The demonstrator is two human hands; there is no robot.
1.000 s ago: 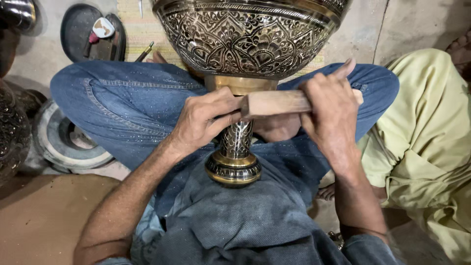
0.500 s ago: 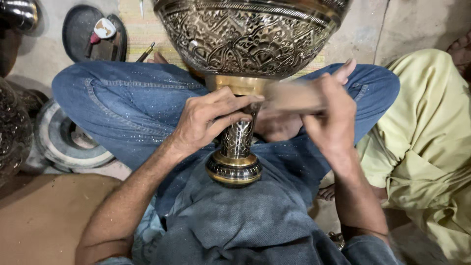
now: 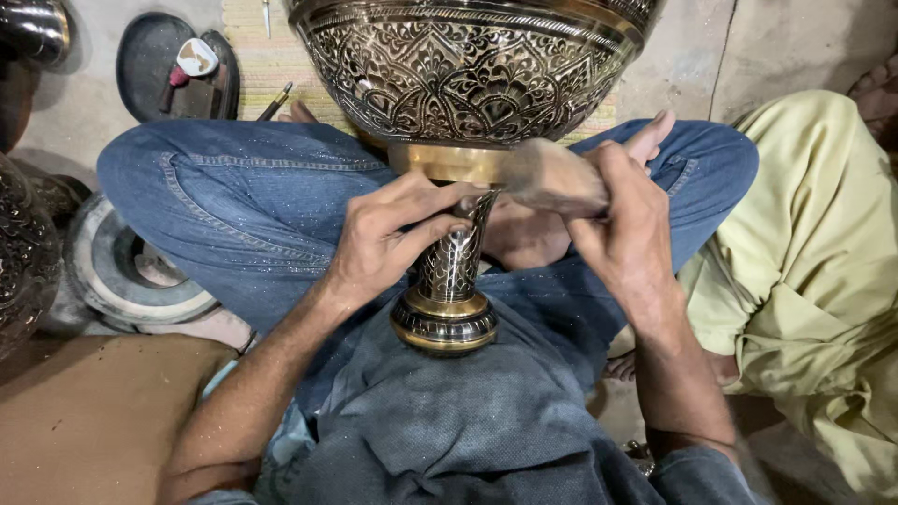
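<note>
A large engraved brass goblet-shaped vase (image 3: pixel 468 75) lies across my crossed legs, its round foot (image 3: pixel 443 323) toward me. My left hand (image 3: pixel 393 234) grips the patterned stem just below the plain brass collar (image 3: pixel 449 161). My right hand (image 3: pixel 622 229) is closed on a blurred wooden block (image 3: pixel 552 176), which is pressed against the collar at the top of the stem.
Another person in pale yellow-green clothes (image 3: pixel 814 271) sits close on the right. A round metal ring (image 3: pixel 131 276) and a dark engraved vessel (image 3: pixel 23 252) lie at left. A dark tray with small tools (image 3: pixel 173 65) rests on the floor beyond my knee.
The wooden block has slid to the right along the collar and now shows motion blur. My left hand keeps its grip on the stem.
</note>
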